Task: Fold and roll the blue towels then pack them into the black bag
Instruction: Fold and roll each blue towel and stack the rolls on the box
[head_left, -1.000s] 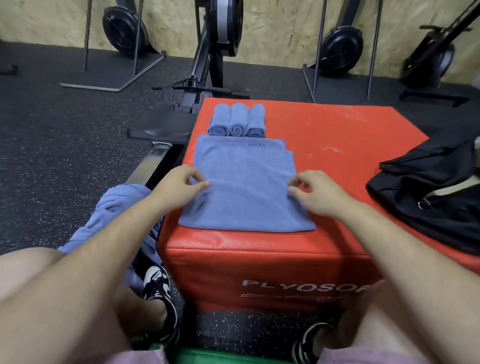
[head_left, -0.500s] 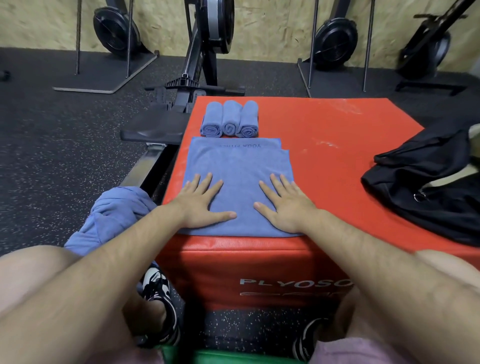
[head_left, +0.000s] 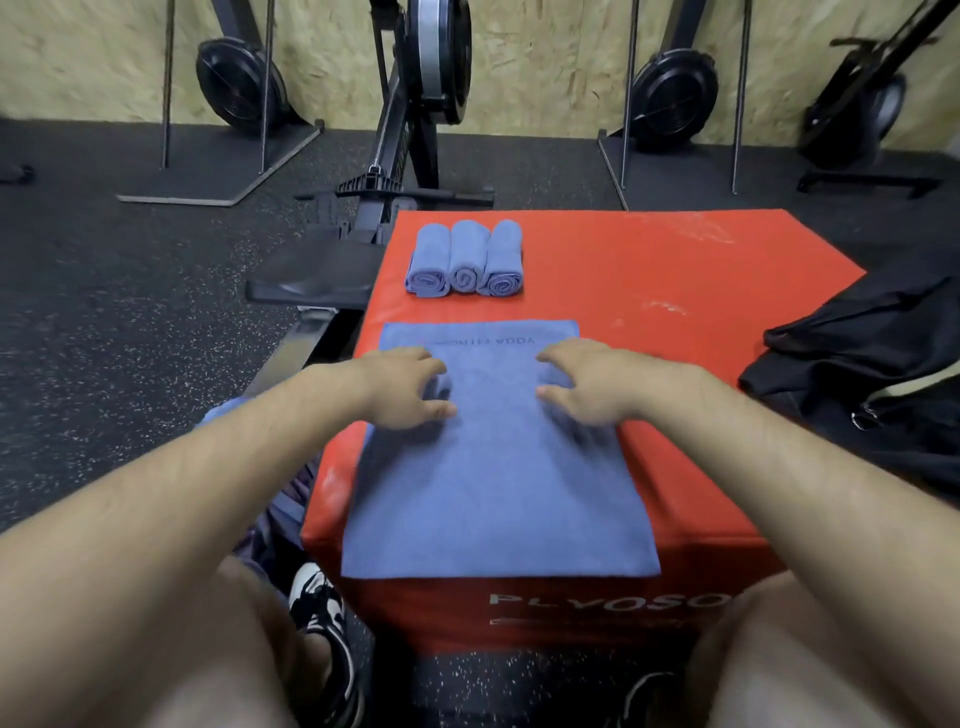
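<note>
A folded blue towel (head_left: 498, 483) lies flat on the red plyo box (head_left: 675, 291), its near edge reaching the box's front edge. Both hands rest palm down on its far half, blurred by motion. My left hand (head_left: 410, 387) sits toward the towel's left side and my right hand (head_left: 587, 387) toward its right side, fingers spread and slightly bent. Neither hand grips anything. Three rolled blue towels (head_left: 465, 260) lie side by side at the box's far left. The black bag (head_left: 872, 364) lies crumpled on the box's right side.
More blue cloth (head_left: 293, 488) shows beside the box at the left, mostly hidden by my left arm. A rowing machine (head_left: 395, 156) stands just behind the box, with others along the wooden wall. My knees and shoes are against the box front.
Both hands have slid from the towel's near part toward its far end, and their flat fingers are now slightly bent. The towel's near edge now lies at the box's front edge.
</note>
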